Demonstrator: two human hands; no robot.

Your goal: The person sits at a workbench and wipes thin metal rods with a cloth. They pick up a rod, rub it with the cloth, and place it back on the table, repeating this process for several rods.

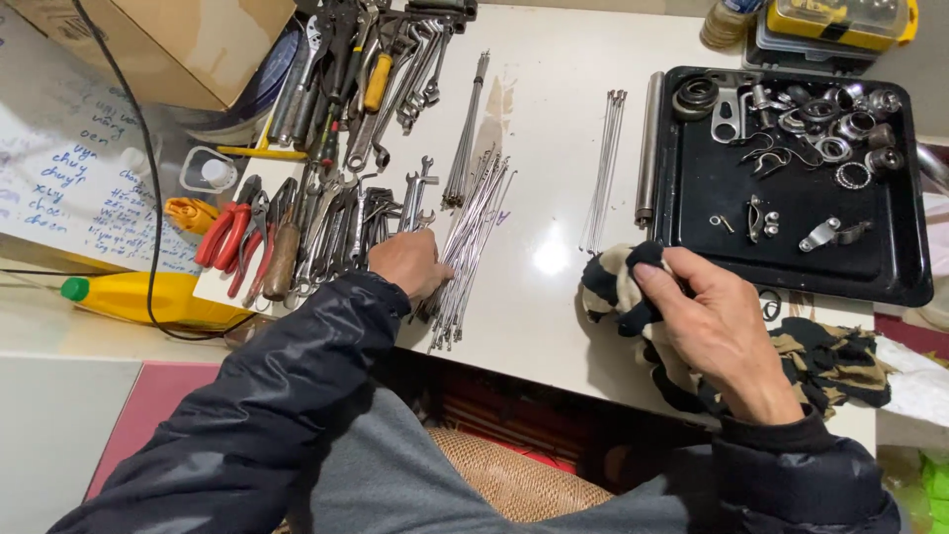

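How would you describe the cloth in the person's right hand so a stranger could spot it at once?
Find the black tray of metal parts on the white table. Just left of its near corner, the right hand grips a crumpled rag. It is soft, black and cream patterned, unlike the metal around it.

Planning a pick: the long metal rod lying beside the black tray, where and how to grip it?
Grip the metal rod mid-shaft, coming straight down from above. It lies flat, running away from the person, tight along the black tray rim on one side, so fingers fit poorly there. The side toward the thin spokes has bare table; roll it that way first.
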